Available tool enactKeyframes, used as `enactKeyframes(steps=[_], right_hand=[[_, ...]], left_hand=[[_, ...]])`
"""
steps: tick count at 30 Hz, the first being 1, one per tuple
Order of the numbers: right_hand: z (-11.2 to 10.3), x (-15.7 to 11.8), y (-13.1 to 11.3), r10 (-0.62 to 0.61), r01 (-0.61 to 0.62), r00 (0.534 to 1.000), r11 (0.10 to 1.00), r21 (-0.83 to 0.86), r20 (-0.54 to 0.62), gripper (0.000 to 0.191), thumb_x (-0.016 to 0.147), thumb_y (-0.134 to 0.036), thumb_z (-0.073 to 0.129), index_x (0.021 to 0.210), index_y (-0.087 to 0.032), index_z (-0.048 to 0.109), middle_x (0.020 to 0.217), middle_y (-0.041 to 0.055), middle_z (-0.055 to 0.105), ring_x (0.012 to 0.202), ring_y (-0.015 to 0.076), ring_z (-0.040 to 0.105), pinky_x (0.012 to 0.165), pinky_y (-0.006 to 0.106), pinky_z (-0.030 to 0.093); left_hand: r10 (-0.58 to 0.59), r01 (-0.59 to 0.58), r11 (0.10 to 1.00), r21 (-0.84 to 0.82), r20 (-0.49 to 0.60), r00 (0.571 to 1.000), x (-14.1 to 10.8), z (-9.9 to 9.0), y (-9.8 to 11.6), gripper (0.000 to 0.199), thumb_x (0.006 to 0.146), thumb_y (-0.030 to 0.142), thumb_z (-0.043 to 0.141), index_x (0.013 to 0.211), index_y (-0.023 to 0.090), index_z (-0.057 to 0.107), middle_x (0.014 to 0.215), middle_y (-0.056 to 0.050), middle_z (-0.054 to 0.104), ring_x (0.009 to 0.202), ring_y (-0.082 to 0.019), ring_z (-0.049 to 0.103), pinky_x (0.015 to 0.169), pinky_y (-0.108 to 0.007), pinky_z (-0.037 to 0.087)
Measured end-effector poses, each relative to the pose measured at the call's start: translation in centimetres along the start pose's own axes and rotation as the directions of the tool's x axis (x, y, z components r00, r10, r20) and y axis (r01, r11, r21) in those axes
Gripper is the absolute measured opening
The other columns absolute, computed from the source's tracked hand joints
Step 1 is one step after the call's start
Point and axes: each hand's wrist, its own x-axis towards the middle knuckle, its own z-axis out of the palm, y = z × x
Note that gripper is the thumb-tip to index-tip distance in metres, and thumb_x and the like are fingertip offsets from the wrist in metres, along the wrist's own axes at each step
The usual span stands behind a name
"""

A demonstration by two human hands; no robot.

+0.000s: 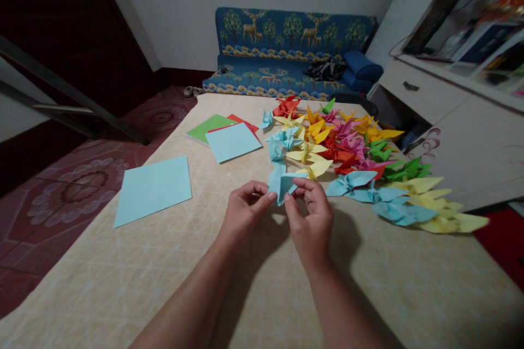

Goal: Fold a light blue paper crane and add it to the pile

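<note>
A cloth-covered bench [172,278] stood before a blue patterned sofa [282,54], with red floor tiles [61,196] on the left and a white cabinet [458,136] on the right. Over the bench, the left grip [267,192] and right grip [291,191] pinched a light-blue folded paper [284,185], left of the blue cranes [352,182]. Fingers partly hid its folds; the cabinet's shelf items blurred, cut off by the view's edge.

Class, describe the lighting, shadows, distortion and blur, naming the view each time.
Head view: dim room light, the dark brown door nearly black; head view: soft shadow beside the bare right hand on the pale patterned tablecloth; head view: wide-angle stretching near the edges; head view: items on the white wooden cabinet look blurred.
</note>
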Motion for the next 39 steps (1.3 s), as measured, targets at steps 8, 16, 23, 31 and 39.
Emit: enactKeyframes(steps=[8,16,23,31,39], right_hand=[[0.0,0.1,-0.8,0.084,-0.068,0.993,0.983,0.172,-0.087,0.028,0.078,-0.017,0.065,0.105,-0.02,0.057,0.084,0.0013,0.062,0.073,0.0139,0.061,0.066,0.026,0.05],[0.0,0.1,-1.2,0.132,-0.105,0.986,0.966,0.235,-0.105,0.03,0.08,-0.019,0.063,0.108,-0.021,0.053,0.085,0.0024,0.061,0.074,0.0151,0.061,0.065,0.027,0.05],[0.3,-0.5,-1.7,0.05,-0.038,0.998,0.967,0.251,-0.043,0.06,0.081,-0.014,0.062,0.133,-0.024,0.034,0.083,0.0006,0.06,0.074,0.0158,0.062,0.07,0.029,0.051],[0.3,-0.9,-1.6,0.041,-0.057,0.996,0.977,0.205,0.083,0.056,0.082,-0.016,0.059,0.133,-0.023,0.037,0.096,0.0061,0.064,0.085,0.0194,0.064,0.076,0.033,0.051],[-0.1,-0.1,-0.8,0.018,-0.017,0.999,0.999,0.037,-0.028,0.045,0.079,-0.026,0.067,0.121,-0.023,0.052,0.109,0.0076,0.062,0.095,0.0218,0.059,0.08,0.035,0.046]], left_hand=[[-0.056,0.064,0.939,-0.337,0.033,0.998,0.2,-0.2,-0.7,0.019,0.072,0.028,0.077,0.074,0.016,0.062,0.072,0.0,0.063,0.068,-0.011,0.056,0.069,-0.022,0.042],[-0.049,0.058,0.96,-0.276,0.041,0.998,0.0,0.1,-0.3,0.021,0.069,0.03,0.079,0.072,0.017,0.063,0.071,0.0,0.064,0.067,-0.011,0.056,0.069,-0.023,0.042],[0.013,0.017,0.964,-0.264,0.113,0.993,0.0,0.4,-0.5,0.014,0.074,0.025,0.075,0.076,0.017,0.064,0.074,0.0,0.065,0.07,-0.011,0.058,0.071,-0.022,0.044],[0.008,0.039,0.962,-0.272,0.168,0.986,-0.2,0.6,0.0,0.033,0.066,0.024,0.081,0.095,0.015,0.067,0.096,-0.009,0.071,0.09,-0.022,0.066,0.086,-0.034,0.049],[0.0,0.032,0.972,-0.232,0.135,0.991,0.0,0.1,0.3,0.025,0.069,0.023,0.079,0.09,0.015,0.068,0.087,-0.006,0.071,0.078,-0.016,0.064,0.075,-0.025,0.048]])
